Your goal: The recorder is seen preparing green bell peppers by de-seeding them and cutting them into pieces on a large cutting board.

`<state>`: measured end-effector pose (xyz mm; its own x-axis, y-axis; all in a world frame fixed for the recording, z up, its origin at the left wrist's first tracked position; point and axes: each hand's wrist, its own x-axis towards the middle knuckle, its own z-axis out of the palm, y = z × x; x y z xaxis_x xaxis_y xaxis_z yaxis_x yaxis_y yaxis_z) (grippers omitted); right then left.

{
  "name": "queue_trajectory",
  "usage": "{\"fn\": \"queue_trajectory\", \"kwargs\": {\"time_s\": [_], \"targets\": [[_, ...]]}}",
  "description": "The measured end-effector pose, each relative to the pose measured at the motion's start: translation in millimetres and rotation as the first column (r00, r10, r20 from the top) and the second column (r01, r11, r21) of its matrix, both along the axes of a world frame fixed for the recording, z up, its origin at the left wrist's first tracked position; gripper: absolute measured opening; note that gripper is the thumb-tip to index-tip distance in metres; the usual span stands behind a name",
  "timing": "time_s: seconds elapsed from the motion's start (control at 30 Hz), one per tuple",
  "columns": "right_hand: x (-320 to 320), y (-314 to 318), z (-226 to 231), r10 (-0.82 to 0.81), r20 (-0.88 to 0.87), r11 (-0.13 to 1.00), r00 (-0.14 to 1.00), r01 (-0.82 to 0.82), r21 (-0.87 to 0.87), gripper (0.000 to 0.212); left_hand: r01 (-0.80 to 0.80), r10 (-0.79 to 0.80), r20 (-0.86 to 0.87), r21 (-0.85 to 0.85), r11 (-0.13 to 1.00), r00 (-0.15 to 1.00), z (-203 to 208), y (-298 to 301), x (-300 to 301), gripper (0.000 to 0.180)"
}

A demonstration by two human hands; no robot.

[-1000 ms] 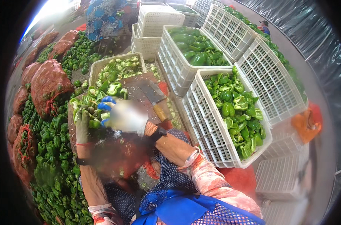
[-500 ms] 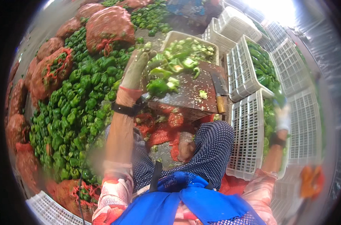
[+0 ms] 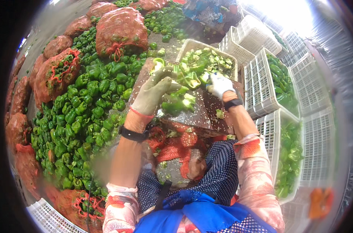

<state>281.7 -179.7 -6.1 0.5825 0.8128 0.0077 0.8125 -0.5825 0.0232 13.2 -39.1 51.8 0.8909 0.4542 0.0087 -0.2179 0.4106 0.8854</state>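
Note:
My left hand (image 3: 157, 91), in a pale glove, reaches over the near-left part of the dark board (image 3: 207, 103). Its fingers are apart beside cut green peppers (image 3: 176, 103), with nothing seen in its grasp. In a white glove, my right hand (image 3: 221, 86) is at the board's far right, fingers curled onto a cut green pepper (image 3: 204, 77). Another opened pepper half (image 3: 192, 80) lies between the two hands. White seeds and a pale pepper core (image 3: 220, 113) are scattered on the board.
Whole green peppers (image 3: 79, 116) form a large heap at left, bordered by red mesh sacks (image 3: 121, 30). Behind the board stands a white crate (image 3: 235, 64) of cut cores and scraps. White crates (image 3: 261, 83) of peppers line the right. Another person (image 3: 211, 13) is at the far side.
My right hand has swung from the crate at right to the board and now touches a cut pepper. My left hand's fingers have spread over the pieces. The knife is hidden from sight.

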Motion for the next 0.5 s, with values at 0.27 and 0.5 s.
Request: {"fn": "queue_trajectory", "kwargs": {"time_s": [0.27, 0.5], "targets": [[9, -15, -41, -0.136, 0.044, 0.977, 0.990, 0.127, 0.172, 0.042, 0.020, -0.019, -0.021, 0.072, 0.997, 1.000, -4, 3, 9, 0.036], [-26, -55, 1, 0.100, -0.884, 0.654, 0.457, 0.639, 0.405, 0.013, 0.106, -0.100, -0.086, 0.067, 0.992, 0.991, -25, -14, 24, 0.045]]}}
